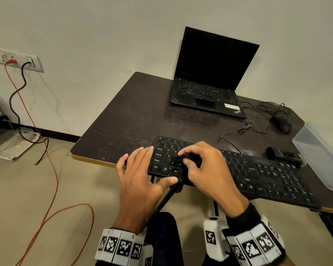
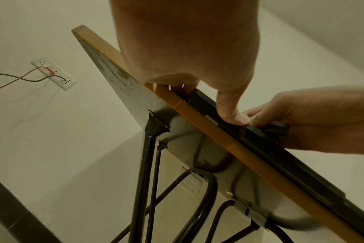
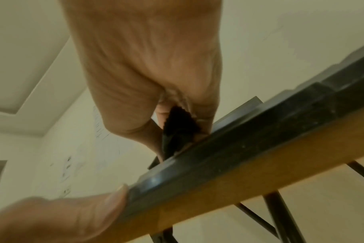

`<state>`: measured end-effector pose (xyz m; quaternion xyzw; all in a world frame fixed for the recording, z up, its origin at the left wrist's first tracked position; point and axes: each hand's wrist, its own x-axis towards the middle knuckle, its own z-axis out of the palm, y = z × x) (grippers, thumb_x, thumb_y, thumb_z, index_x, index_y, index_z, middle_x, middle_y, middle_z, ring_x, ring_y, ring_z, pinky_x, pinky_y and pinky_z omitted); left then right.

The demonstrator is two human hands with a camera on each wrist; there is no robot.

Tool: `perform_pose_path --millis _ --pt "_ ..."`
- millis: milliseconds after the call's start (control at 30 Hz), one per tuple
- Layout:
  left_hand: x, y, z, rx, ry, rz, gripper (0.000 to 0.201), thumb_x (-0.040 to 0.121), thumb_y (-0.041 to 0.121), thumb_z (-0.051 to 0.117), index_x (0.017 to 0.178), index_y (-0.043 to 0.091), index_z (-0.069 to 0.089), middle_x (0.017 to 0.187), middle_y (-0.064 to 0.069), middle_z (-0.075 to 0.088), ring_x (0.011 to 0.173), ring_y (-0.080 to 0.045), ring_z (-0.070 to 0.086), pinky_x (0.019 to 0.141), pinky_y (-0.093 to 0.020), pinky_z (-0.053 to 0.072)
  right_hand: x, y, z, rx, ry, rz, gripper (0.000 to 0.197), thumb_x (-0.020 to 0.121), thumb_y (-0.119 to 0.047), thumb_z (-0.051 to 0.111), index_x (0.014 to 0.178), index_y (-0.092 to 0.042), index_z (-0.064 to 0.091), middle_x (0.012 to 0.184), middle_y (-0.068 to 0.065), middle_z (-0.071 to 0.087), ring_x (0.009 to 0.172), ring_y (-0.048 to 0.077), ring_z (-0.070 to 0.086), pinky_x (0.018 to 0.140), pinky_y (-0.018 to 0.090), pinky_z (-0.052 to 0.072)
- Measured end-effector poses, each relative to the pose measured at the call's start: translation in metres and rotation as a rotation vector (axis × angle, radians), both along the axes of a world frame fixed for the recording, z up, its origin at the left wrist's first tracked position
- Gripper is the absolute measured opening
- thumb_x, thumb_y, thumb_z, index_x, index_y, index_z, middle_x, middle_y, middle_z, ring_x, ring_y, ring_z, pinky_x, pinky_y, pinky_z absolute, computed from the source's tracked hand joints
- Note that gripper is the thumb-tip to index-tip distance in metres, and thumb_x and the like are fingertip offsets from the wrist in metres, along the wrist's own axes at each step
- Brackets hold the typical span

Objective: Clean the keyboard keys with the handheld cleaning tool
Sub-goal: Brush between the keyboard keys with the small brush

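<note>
Pinching a small black cleaning tool [image 1: 188, 157], my right hand [image 1: 206, 169] works the matte keyboard [image 1: 258, 173] near "Alt"; my left hand [image 1: 140, 173] lies flat, steadying it lower-center.

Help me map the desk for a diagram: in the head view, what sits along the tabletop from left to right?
left hand → right hand with the cleaning tool → keyboard → small black device → translucent plastic container.
</note>
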<state>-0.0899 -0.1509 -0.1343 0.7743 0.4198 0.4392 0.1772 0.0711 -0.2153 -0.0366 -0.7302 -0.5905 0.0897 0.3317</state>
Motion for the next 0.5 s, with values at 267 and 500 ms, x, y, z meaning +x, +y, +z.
perform_pose_path --millis 267,500 --pt "-0.002 0.001 0.0 -0.006 0.022 0.0 0.097 0.076 0.081 0.06 0.144 0.013 0.06 0.146 0.003 0.061 0.145 -0.016 0.047 0.127 -0.04 0.014 0.006 -0.025 -0.015 0.114 0.005 -0.036 0.025 0.086 -0.01 0.081 0.092 -0.034 0.079 0.094 -0.019 0.065 0.096 -0.002 0.064 0.084 0.017 0.047" --pt "-0.002 0.002 0.001 0.005 0.01 -0.003 0.097 0.075 0.082 0.058 0.144 0.013 0.06 0.145 0.003 0.061 0.144 -0.016 0.047 0.126 -0.036 0.011 0.006 -0.032 -0.019 0.095 0.013 -0.03 0.023 0.088 -0.01 0.079 0.092 -0.033 0.078 0.093 -0.019 0.063 0.096 -0.003 0.062 0.081 0.015 0.044"
